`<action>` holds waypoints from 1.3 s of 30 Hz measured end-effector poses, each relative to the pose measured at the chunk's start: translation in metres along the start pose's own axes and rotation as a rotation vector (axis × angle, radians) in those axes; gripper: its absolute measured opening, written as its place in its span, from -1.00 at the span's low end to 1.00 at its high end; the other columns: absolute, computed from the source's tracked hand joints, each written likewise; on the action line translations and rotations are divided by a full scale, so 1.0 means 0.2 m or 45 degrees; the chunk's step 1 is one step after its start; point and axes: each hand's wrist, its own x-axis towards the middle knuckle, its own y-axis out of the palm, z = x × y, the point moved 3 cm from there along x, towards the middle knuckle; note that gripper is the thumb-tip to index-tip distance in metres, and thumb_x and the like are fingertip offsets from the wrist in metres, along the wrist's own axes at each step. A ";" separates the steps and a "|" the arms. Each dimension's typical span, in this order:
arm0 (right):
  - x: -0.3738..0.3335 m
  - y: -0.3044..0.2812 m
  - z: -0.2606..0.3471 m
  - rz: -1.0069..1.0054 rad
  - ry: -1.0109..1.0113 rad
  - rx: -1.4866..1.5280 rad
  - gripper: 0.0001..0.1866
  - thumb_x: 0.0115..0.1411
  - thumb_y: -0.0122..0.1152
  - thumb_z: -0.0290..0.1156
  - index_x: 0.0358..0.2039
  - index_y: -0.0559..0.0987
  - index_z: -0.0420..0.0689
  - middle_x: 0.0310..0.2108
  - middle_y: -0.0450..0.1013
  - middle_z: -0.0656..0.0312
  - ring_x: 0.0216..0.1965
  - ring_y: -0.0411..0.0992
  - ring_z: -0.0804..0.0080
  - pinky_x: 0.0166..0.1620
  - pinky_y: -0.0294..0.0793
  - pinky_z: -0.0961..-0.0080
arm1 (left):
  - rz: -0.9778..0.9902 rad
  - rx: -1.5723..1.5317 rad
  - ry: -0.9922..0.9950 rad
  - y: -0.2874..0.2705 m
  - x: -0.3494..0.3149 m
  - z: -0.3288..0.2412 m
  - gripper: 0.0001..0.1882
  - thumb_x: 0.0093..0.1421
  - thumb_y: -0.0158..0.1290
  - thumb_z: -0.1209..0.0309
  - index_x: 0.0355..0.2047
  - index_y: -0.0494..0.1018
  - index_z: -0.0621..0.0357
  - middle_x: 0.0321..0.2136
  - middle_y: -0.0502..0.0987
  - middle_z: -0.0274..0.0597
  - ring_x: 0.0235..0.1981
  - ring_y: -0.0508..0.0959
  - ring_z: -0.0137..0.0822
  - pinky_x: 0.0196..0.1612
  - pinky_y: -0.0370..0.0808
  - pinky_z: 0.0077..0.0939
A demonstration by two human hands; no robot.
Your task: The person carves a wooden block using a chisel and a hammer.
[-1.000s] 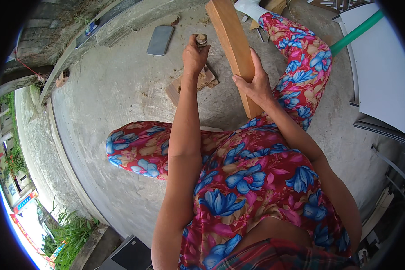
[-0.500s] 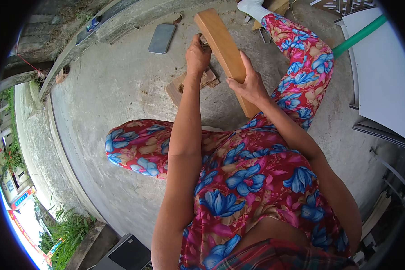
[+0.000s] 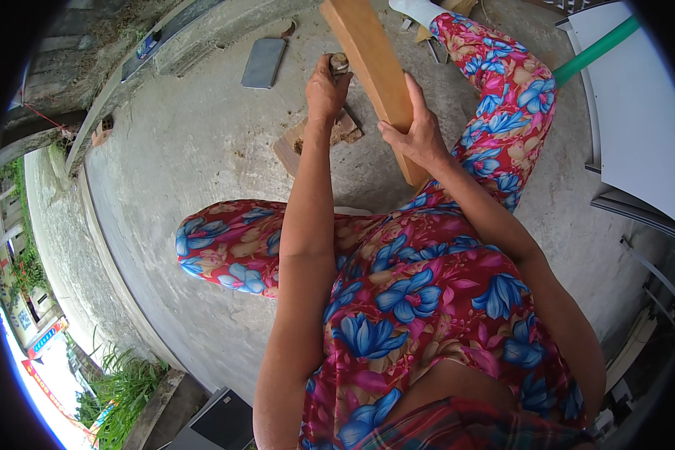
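Note:
My right hand [image 3: 420, 137] grips a long, smooth, light-brown wooden beam [image 3: 375, 75] near its lower part, the thumb along its right edge. The beam stands tilted, its far end running out at the top of the view. Just left of it, my left hand [image 3: 327, 94] is closed around a small round lump, grey-brown with a pale face [image 3: 340, 60]. A narrow gap shows between that lump and the beam. Beneath my left forearm lies a flat wooden board [image 3: 289, 146] with brown crumbs on it, partly hidden by the arm.
A grey rectangular slab [image 3: 264, 63] lies on the concrete beyond my left hand. My flower-patterned legs [image 3: 521, 97] frame the work spot. A green tube [image 3: 596, 52] and a white panel [image 3: 641, 112] stand at the right. A low concrete kerb [image 3: 105, 247] curves along the left.
My left hand has drawn slightly left, away from the beam, baring more of the round lump. The beam has shifted a little up in view, with my right hand still on it.

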 end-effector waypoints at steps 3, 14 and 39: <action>-0.04 0.02 -0.07 0.040 0.005 -0.026 -0.02 0.01 0.35 -0.33 0.37 0.02 -0.20 0.19 0.28 -0.20 0.20 0.33 0.01 0.20 0.34 0.26 | -0.029 -0.005 -0.032 0.00 0.01 -0.02 -0.58 0.07 0.23 0.37 -0.07 0.40 0.16 -0.24 0.60 0.08 -0.19 0.60 0.07 -0.15 0.51 -0.17; 0.02 -0.03 0.02 -0.058 -0.005 0.111 -0.01 -0.03 0.36 -0.34 0.36 0.03 -0.22 0.19 0.30 -0.18 0.19 0.36 0.01 0.18 0.37 0.25 | -0.174 -0.062 -0.065 -0.10 -0.03 -0.02 -0.56 0.05 0.27 0.40 -0.09 0.39 0.18 -0.25 0.60 0.04 -0.19 0.61 0.04 -0.15 0.51 -0.20; 0.07 0.07 0.01 0.179 -0.017 -0.162 -0.03 0.01 0.36 -0.32 0.37 0.05 -0.17 0.17 0.33 -0.17 0.13 0.41 0.05 0.14 0.42 0.29 | -0.254 -0.095 -0.173 -0.06 -0.05 0.01 -0.59 0.07 0.23 0.38 -0.10 0.39 0.21 -0.23 0.56 0.17 -0.20 0.57 0.16 -0.16 0.48 -0.11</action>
